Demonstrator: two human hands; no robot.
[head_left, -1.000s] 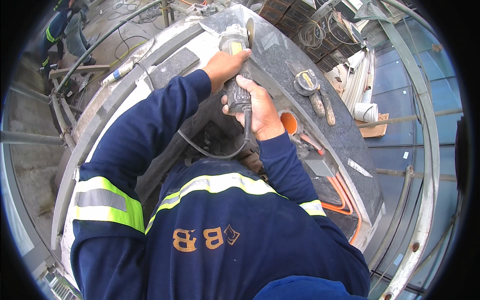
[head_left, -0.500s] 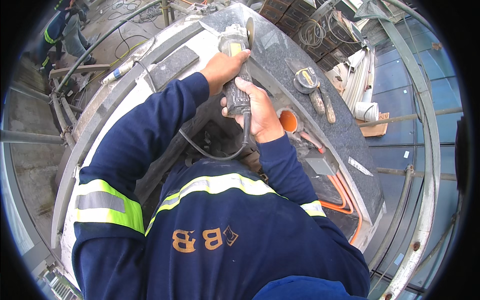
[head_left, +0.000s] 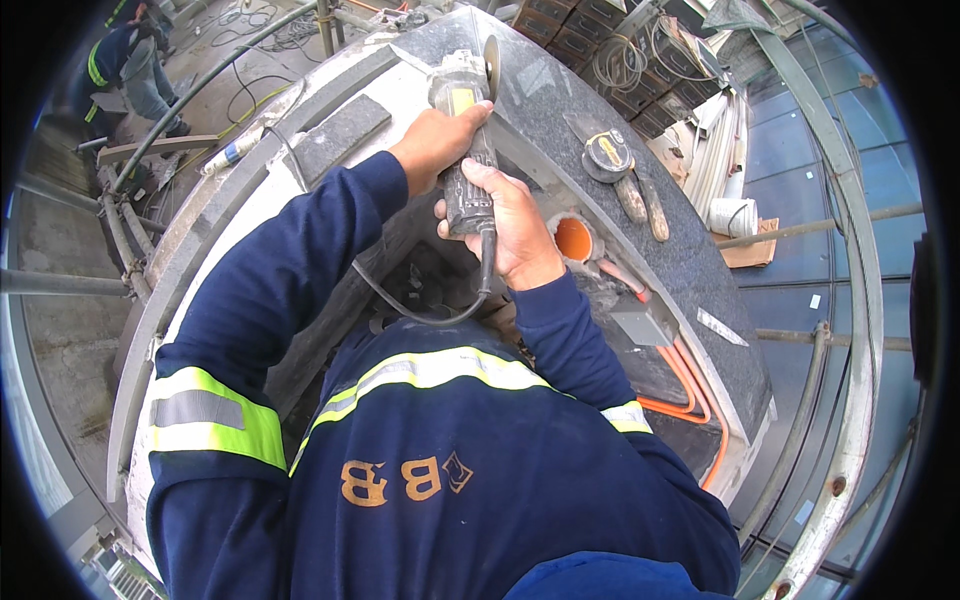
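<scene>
Both my hands grip an angle grinder [head_left: 463,97], its head pointing away from me and its thin disc [head_left: 492,62] standing on edge at the right side. Wrapped round the front of the tool is my left hand [head_left: 436,143], thumb stretched toward the disc. My right hand [head_left: 508,220] closes round the rear body, where a black cord [head_left: 487,265] hangs and loops back toward my waist. The disc is at the inner edge of the dark grey stone slab [head_left: 560,85]; whether it touches the stone I cannot tell.
On the slab at right lie a tape measure [head_left: 607,157] and trowels with worn handles [head_left: 656,215]. An orange pipe opening [head_left: 573,239] and orange conduits [head_left: 690,385] sit inside the frame. A loose stone strip [head_left: 345,138] rests at left. Scaffold tubes [head_left: 850,330] flank me; a co-worker [head_left: 130,60] bends far left.
The grinder and both hands have shifted very slightly left in the picture, with the surroundings shifting a little too. My grip stays the same. The far-left co-worker has bent lower.
</scene>
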